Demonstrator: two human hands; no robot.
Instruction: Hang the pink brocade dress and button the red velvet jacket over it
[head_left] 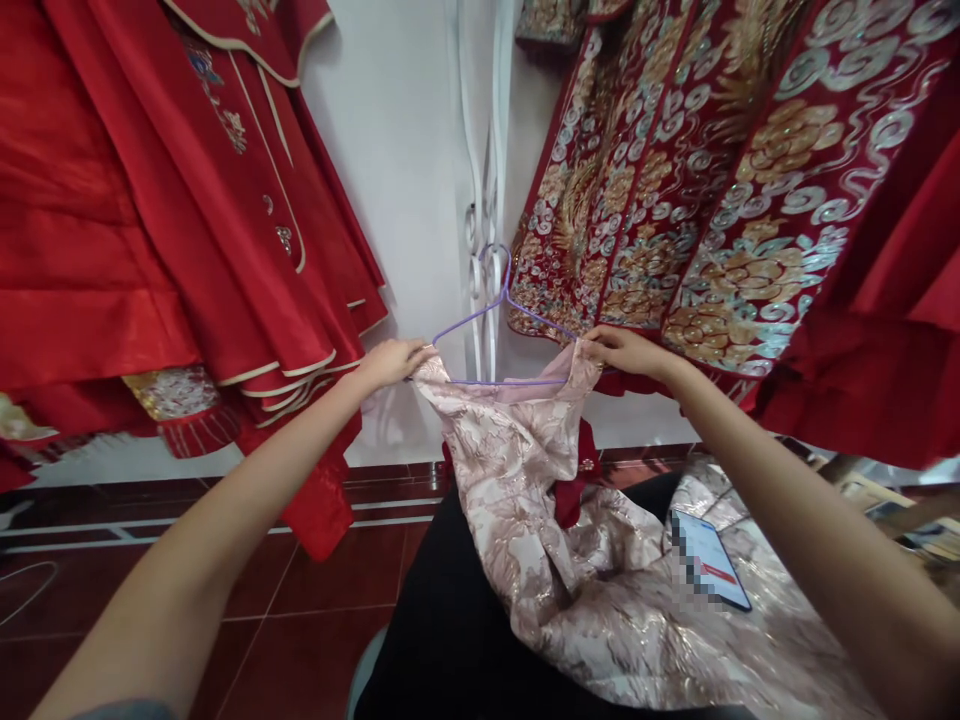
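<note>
The head view shows a pale pink brocade dress held up at the shoulders on a slim purple hanger, its body running down across the lap and off to the right. The left hand is closed on one shoulder and the right hand on the other, at the hanger's two ends; the hands are well apart.

The cloth looks fairly stiff and crisp — it creases in firm folds — yet should still bend easily, and its metallic sheen suggests a slightly slick surface. With so much fabric, it probably drags downward, while the thin hanger seems light and likely to flex. The shoulders, pinched together with the hanger ends, look like the surest hold; the shiny raised pattern could snag or crush under a hard grip.

A phone lies on the skirt at the right, so a tug there could slide it off. Red garments hang at the left and an embroidered red garment at the right, its hem close to the right hand. Between them, the white wall and white metal stand leave a narrow gap ahead; whether the hook touches the stand, I cannot tell.
</note>
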